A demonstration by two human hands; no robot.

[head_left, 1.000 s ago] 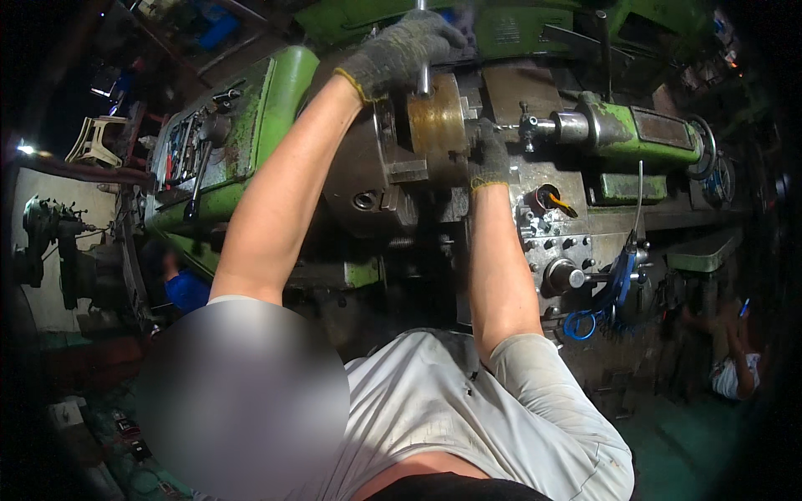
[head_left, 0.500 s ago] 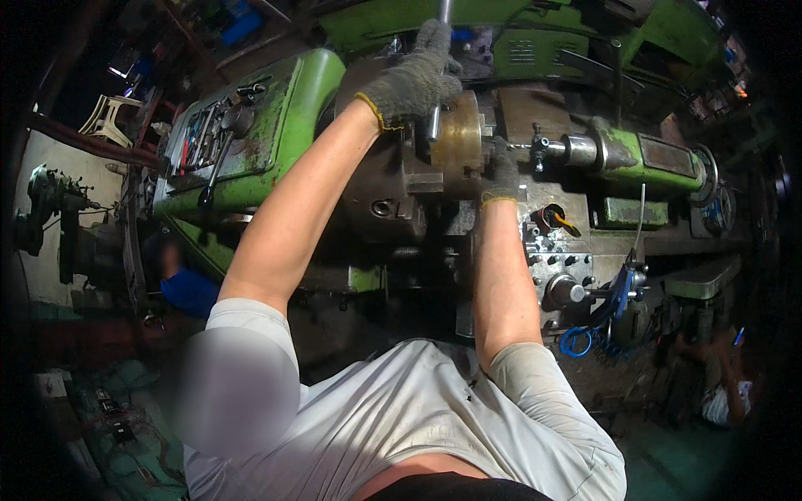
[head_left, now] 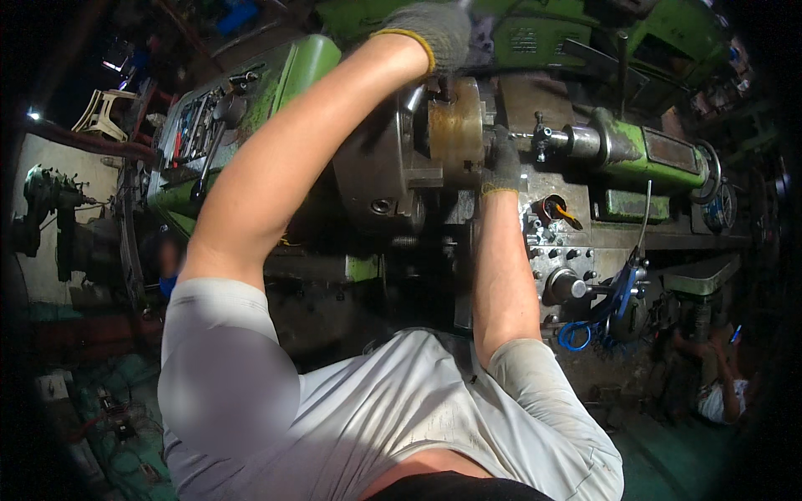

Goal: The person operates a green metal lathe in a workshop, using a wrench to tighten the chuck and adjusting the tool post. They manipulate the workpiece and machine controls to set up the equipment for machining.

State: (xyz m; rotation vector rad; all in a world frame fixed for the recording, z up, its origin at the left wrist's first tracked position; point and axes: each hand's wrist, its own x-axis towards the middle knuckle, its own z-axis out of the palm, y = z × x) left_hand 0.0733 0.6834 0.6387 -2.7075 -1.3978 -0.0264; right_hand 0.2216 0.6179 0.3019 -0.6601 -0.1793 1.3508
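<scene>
My left hand (head_left: 433,35), in a grey knit glove with a yellow cuff, is closed above the lathe chuck (head_left: 372,171). It is around a metal bar (head_left: 464,5), of which only a bit shows past the glove. A thick yellowish-brown round workpiece (head_left: 455,134) sits at the chuck's right side, between the jaws. My right hand (head_left: 504,159), gloved too, is up against the right face of this workpiece. Its fingers are in shadow and partly hidden, so their grip does not show. Just right of it, a drill bit (head_left: 522,135) points at the workpiece from the tailstock (head_left: 622,150).
Hand tools lie on the green headstock (head_left: 309,71) at left. A tin with a yellow-handled brush (head_left: 568,215) stands near the tool post (head_left: 564,286). A blue air gun (head_left: 620,292) hangs at right. Another person (head_left: 727,380) is low at far right, and one is partly visible at left.
My left hand and forearm have moved up and away from me, and less of the bar shows. The right hand stays at the workpiece. My view has shifted slightly.
</scene>
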